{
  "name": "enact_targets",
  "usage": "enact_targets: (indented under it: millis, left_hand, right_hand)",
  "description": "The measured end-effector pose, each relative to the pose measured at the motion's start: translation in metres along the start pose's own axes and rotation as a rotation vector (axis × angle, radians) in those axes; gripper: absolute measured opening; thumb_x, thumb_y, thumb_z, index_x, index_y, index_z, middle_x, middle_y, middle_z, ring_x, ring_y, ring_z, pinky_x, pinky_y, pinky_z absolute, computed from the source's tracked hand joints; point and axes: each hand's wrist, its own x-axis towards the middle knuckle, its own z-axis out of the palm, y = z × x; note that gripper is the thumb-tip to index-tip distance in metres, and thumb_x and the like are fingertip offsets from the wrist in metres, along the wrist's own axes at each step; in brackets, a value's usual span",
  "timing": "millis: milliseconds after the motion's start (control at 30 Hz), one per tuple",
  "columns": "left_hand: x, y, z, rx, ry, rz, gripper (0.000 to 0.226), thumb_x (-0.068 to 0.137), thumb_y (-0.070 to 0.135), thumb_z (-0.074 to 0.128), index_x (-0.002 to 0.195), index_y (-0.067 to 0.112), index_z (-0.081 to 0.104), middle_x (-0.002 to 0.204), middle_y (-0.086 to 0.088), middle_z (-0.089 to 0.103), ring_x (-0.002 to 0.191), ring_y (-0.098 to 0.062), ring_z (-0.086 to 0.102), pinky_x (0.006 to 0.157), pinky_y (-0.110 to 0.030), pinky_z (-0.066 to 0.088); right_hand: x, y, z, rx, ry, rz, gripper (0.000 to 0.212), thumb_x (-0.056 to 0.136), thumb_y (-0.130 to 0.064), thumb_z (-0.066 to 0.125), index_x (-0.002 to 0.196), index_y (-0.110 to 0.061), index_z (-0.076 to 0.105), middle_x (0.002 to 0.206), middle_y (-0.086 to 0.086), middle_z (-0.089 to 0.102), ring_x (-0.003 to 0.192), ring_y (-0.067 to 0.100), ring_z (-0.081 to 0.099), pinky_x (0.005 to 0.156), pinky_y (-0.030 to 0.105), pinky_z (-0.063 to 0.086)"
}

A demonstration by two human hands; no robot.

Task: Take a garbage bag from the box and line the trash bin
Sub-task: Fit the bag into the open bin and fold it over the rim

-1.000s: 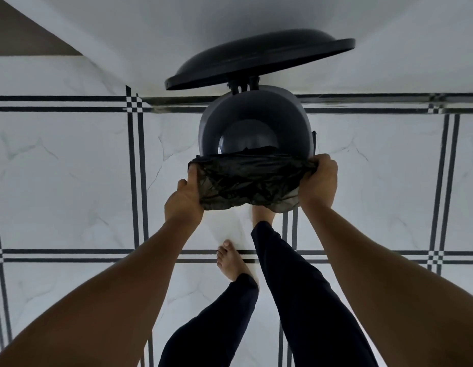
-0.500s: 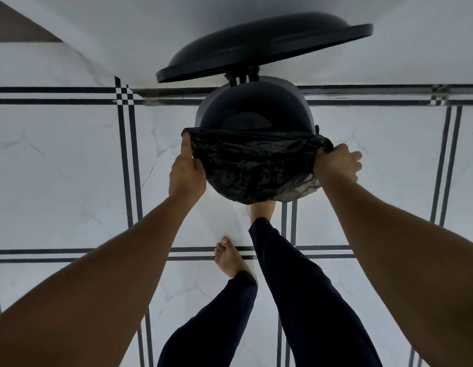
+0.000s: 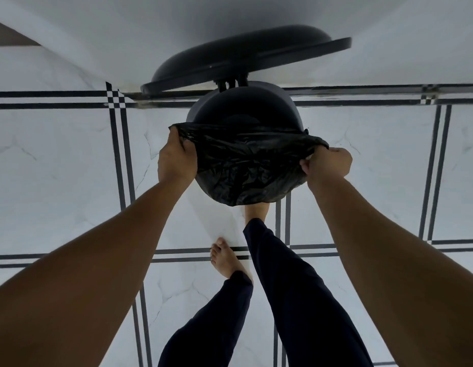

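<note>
A round dark grey trash bin (image 3: 243,107) stands against the white wall, its lid (image 3: 246,59) tipped up behind it. A black garbage bag (image 3: 246,165) is stretched over the bin's near rim and hangs down its front. My left hand (image 3: 177,161) grips the bag's edge at the bin's left side. My right hand (image 3: 328,164) pinches the bag's edge at the right side. The bin's inside is dark, and the box is not in view.
White marble floor tiles (image 3: 57,168) with black stripe borders surround the bin. My right foot (image 3: 256,210) sits at the bin's base, partly under the hanging bag, and my left foot (image 3: 227,260) stands further back. The wall (image 3: 230,17) rises just behind the bin.
Both hands have spread apart and pulled the bag wider and further down over the bin's near rim. The bag now covers more of the opening.
</note>
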Motion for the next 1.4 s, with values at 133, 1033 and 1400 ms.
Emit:
enact_targets:
  millis: [133,1033,1400]
  left_hand:
    - [0.005,0.019,0.000,-0.074,0.056,-0.079,0.037,0.092,0.008,0.033,0.124,0.011,0.051,0.096,-0.003,0.061,0.085,-0.026,0.057,0.076,-0.038,0.048]
    - [0.063,0.038,0.009,-0.500,0.222,-0.073,0.005,0.100,0.022,0.057,0.097,0.026,0.060,0.088,0.014,0.064,0.080,-0.002,0.060,0.073,-0.015,0.047]
    - [0.043,0.024,0.013,-0.052,0.370,0.193,0.034,0.099,0.033,0.045,0.117,0.014,0.067,0.117,-0.007,0.066,0.113,-0.028,0.058,0.095,-0.038,0.044]
  right_hand:
    - [-0.010,-0.019,0.017,0.123,-0.038,-0.039,0.021,0.074,-0.009,0.049,0.094,-0.015,0.051,0.087,0.003,0.059,0.065,0.019,0.056,0.058,0.023,0.048]
    - [0.026,-0.051,0.101,-0.802,-0.412,-0.932,0.039,0.097,-0.050,0.047,0.121,-0.022,0.061,0.112,0.002,0.070,0.105,0.027,0.063,0.084,0.036,0.049]
    - [0.008,-0.047,0.086,-0.665,0.056,-1.257,0.028,0.094,-0.028,0.047,0.104,-0.010,0.065,0.105,0.012,0.065,0.097,0.032,0.058,0.079,0.037,0.038]
